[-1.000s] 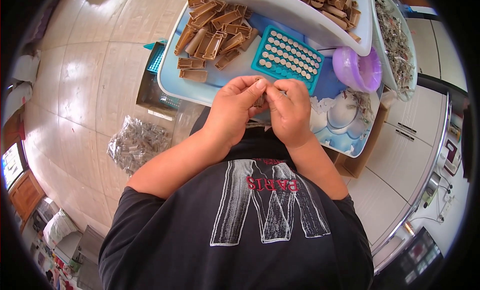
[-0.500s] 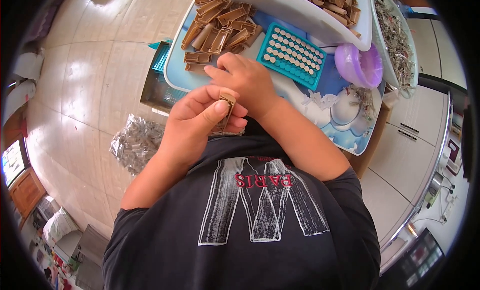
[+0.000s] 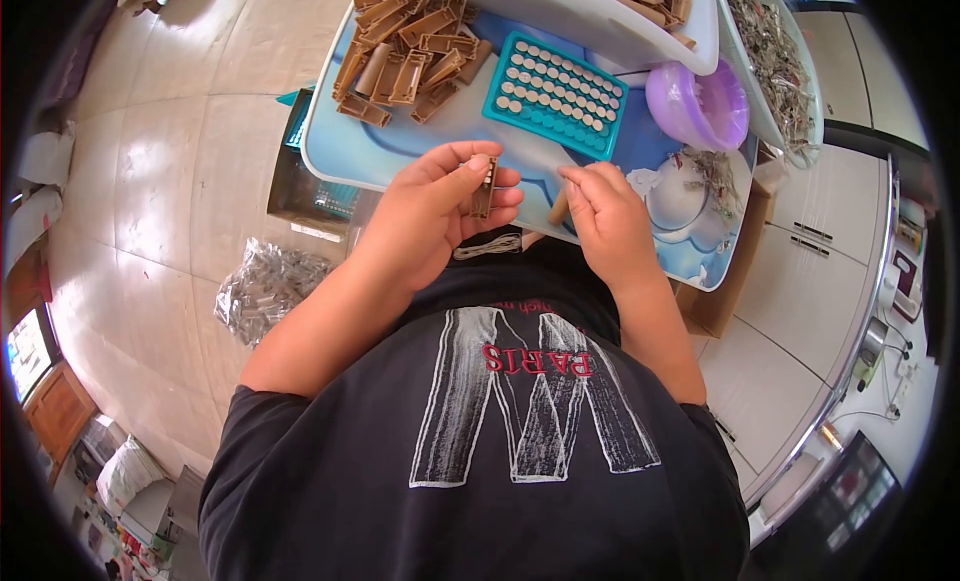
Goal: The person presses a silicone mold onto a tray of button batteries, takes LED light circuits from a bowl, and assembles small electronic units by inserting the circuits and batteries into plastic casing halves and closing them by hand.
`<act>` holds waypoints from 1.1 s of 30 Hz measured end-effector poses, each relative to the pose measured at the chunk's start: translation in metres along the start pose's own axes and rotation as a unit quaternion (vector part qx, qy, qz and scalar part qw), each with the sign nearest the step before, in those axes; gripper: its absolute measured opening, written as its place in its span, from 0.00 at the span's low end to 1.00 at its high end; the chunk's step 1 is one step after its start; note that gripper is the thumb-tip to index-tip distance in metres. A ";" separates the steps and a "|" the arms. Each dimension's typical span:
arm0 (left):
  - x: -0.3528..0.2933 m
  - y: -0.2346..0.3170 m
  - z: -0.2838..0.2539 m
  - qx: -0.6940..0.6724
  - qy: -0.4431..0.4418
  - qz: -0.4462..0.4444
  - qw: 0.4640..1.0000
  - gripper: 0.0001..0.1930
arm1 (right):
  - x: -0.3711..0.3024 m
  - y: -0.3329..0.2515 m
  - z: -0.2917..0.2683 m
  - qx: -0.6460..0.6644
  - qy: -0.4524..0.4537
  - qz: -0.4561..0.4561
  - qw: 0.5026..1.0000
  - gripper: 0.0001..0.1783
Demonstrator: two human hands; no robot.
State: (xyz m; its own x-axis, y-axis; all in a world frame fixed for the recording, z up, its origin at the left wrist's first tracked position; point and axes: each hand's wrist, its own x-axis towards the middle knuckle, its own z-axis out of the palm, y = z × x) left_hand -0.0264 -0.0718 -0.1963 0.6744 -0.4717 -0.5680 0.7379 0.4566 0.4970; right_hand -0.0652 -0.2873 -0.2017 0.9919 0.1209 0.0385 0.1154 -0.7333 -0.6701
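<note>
My left hand grips a narrow brown plastic case between thumb and fingers, its hollow side showing, with small pale parts inside near the thumb. To the right, my right hand is closed, and a brown plastic cover piece pokes out below its fingertips. Most of that piece is hidden by the hand. Both hands are above the near edge of a blue-and-white table. Beyond my left hand lies a heap of similar brown plastic cases.
A teal tray holds rows of small round white pieces. Right of it stand a purple bowl and a basket of small tangled parts. A white bin holds more brown cases. A clear plastic bag lies on the floor left.
My right hand has drawn back from the heap's near edge toward the right, now with a brown piece. My left hand has turned its case so the hollow inside shows.
</note>
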 end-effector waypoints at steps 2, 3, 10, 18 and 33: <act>0.006 -0.004 0.004 -0.001 0.000 -0.009 1.000 0.16 | -0.003 0.006 0.005 -0.050 0.028 -0.013 0.998 0.11; 0.008 -0.005 0.006 -0.010 -0.010 -0.010 1.000 0.16 | -0.004 0.006 0.010 -0.072 0.051 -0.017 0.996 0.13; 0.012 -0.010 0.008 -0.046 -0.040 -0.016 0.998 0.17 | -0.014 0.003 -0.007 -0.073 0.000 -0.076 0.994 0.28; 0.015 -0.015 0.014 -0.044 -0.049 -0.037 0.997 0.16 | -0.017 -0.001 -0.014 -0.019 0.004 -0.091 0.996 0.40; 0.015 -0.024 0.013 -0.078 -0.112 -0.073 0.988 0.18 | -0.004 -0.022 0.011 0.078 0.093 -0.137 0.983 0.53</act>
State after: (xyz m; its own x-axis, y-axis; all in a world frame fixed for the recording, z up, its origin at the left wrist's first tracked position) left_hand -0.0338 -0.0993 -0.2078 0.5620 -0.6882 -0.4589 0.8271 0.4735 0.3028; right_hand -0.0721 -0.2644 -0.1954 0.9191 0.1651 0.3579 0.3843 -0.5770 -0.7207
